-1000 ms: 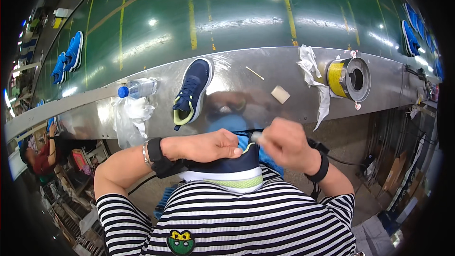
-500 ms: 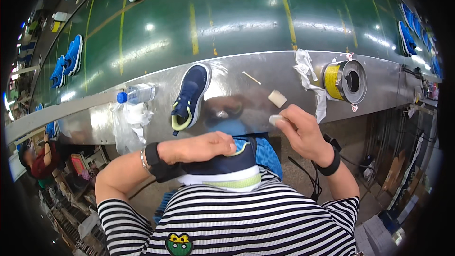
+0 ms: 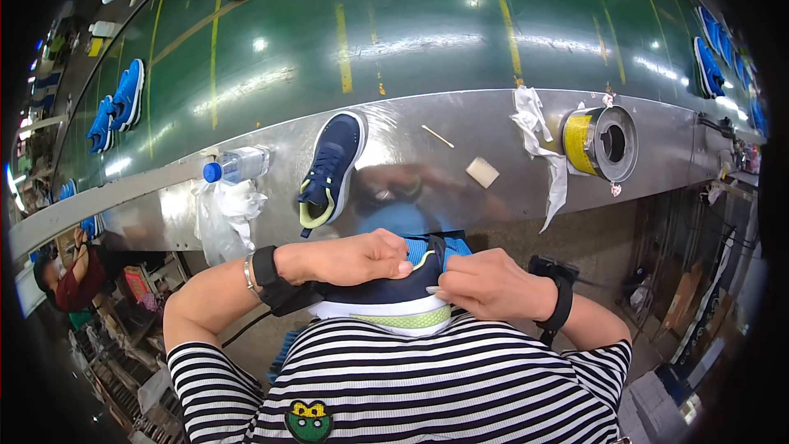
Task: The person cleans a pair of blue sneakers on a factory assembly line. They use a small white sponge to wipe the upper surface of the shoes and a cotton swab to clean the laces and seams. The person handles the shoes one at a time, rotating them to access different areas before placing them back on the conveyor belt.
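Observation:
A navy sneaker (image 3: 382, 291) with a white and lime sole rests sideways against my striped shirt. My left hand (image 3: 349, 260) is closed over its top edge, thumb and fingers pinching the collar near the lime trim. At the shoe's right end, my right hand (image 3: 493, 284) presses its pinched fingertips to the navy upper. Only a sliver of a small white piece shows at those fingertips; the rest is hidden. The matching navy sneaker (image 3: 331, 156) stands on the metal ledge beyond my left hand, its heel toward me.
On the metal ledge (image 3: 485, 210) lie a cotton swab (image 3: 438, 136), an off-white block (image 3: 482, 172), crumpled white tissue (image 3: 534, 127) and a tin (image 3: 604, 142) with yellow tape. A bottle (image 3: 238, 164) lies left. Blue sneakers (image 3: 126, 95) sit on the green conveyor (image 3: 419, 25).
My right hand has come down and left from above the ledge edge to the held sneaker, bringing the small white piece against its upper. My left hand keeps its grip.

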Demonstrator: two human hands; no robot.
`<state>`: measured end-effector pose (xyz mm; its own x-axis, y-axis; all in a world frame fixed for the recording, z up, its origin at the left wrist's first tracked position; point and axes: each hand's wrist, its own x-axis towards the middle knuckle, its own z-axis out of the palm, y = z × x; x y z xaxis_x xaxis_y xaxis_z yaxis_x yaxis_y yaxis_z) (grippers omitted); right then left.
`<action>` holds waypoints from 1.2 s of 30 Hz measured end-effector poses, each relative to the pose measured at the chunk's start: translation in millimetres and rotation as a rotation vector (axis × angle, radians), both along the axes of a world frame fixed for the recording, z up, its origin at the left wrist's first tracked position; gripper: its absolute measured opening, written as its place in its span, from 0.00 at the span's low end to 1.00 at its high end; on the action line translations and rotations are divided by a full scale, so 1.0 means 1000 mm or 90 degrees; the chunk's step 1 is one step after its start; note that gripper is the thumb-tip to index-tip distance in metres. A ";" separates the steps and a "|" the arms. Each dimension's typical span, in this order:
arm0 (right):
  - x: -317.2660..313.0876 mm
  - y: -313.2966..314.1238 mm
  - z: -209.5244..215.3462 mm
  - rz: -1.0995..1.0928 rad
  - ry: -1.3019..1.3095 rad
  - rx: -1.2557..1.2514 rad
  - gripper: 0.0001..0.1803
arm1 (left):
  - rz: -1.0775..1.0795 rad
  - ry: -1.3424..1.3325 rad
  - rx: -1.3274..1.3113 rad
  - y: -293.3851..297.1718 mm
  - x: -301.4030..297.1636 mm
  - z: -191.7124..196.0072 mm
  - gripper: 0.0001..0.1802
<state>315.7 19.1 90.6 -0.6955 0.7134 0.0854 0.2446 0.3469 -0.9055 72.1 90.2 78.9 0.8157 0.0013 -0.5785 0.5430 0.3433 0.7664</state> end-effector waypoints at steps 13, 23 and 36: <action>-0.006 0.027 -0.019 -0.257 -0.014 0.058 0.09 | 0.049 -0.034 0.028 -0.001 -0.008 0.002 0.18; -0.015 0.036 0.018 0.004 0.125 0.029 0.07 | 0.098 -0.023 0.028 -0.014 -0.005 0.004 0.21; 0.040 0.042 0.012 -0.430 0.149 -0.215 0.10 | 0.255 -0.174 0.401 0.000 0.001 0.055 0.14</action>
<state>355.6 61.4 102.7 -0.0930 0.9882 -0.1214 0.0948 -0.1126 -0.9891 73.2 89.9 133.8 0.7968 0.5852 -0.1505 0.2339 -0.0691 0.9698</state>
